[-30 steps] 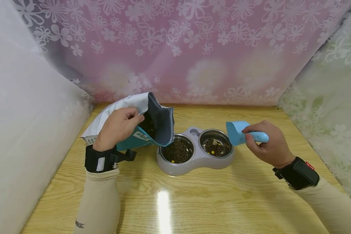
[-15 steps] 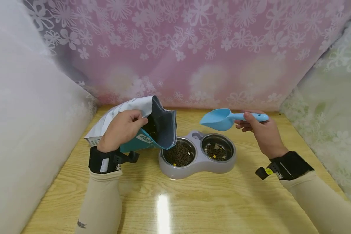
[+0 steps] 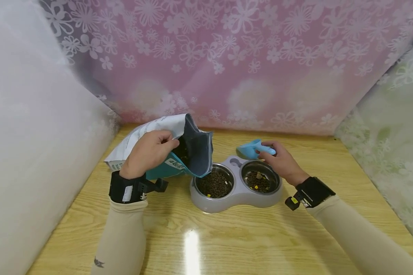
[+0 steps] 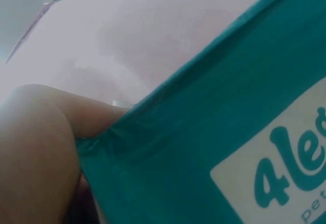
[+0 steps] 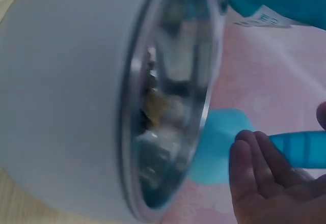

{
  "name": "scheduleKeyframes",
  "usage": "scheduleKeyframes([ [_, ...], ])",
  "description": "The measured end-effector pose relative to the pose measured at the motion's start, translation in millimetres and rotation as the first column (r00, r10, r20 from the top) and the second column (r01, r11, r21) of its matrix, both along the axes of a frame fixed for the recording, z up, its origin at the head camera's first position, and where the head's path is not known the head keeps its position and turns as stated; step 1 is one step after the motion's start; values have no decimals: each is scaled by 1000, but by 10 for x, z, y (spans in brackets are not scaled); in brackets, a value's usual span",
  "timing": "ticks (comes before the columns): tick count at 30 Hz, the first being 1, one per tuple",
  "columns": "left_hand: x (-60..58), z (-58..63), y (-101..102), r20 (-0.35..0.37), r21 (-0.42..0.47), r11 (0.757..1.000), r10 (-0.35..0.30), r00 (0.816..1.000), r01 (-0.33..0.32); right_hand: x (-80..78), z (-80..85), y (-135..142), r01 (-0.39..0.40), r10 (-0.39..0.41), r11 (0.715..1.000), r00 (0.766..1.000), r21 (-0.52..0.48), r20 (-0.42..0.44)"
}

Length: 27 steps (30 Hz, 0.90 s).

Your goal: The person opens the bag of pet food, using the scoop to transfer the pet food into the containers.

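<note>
My left hand (image 3: pixel 149 152) pinches the rim of an opened pet food bag (image 3: pixel 201 152), silver-white and teal, lying on its side with its mouth toward the bowls. The bag's teal front (image 4: pixel 168 158) fills much of the left wrist view. My right hand (image 3: pixel 283 162) holds a light blue scoop (image 3: pixel 249 149) by its handle, low behind the double feeder. In the right wrist view the fingers lie along the handle (image 5: pixel 300 149), and the bowl partly hides the scoop's cup. Brown kibble with yellow and pale bits lies in the left bowl (image 3: pixel 215 184) and right bowl (image 3: pixel 260 181).
A grey double feeder stand (image 3: pixel 234 200) carries both steel bowls on the wooden table (image 3: pixel 227 240). A pink flowered cloth (image 3: pixel 227 76) hangs behind. White cloth (image 3: pixel 38 133) is on the left and green-white flowered cloth (image 3: pixel 392 152) on the right.
The right hand has carried the scoop from the right of the bowls, up above them, then down and left behind the right bowl. The left hand keeps its hold on the bag.
</note>
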<state>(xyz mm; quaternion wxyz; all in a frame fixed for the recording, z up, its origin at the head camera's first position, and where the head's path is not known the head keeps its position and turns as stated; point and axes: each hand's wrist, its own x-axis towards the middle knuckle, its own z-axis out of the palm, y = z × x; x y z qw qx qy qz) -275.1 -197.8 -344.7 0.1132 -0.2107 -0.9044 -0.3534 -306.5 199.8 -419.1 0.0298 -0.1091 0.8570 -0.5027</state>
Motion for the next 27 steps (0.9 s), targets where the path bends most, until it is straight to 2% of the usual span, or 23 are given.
scheduleKeyframes([
  [8, -12, 20, 35, 7, 12, 999, -29, 1000, 29, 24, -200, -67, -58, 60, 972, 998, 228, -4],
  [15, -6, 30, 29, 26, 11, 1000, -25, 999, 25, 50, -275, -120, -74, 107, 921, 992, 381, -65],
  [22, -16, 4, 0, 22, -4, 1000, -13, 1000, 13, 66, -297, -122, -140, 182, 895, 981, 423, -62],
  [27, -16, -7, -9, 23, -3, 1000, -8, 1000, 8, 81, -277, -83, -152, 196, 898, 978, 413, -67],
])
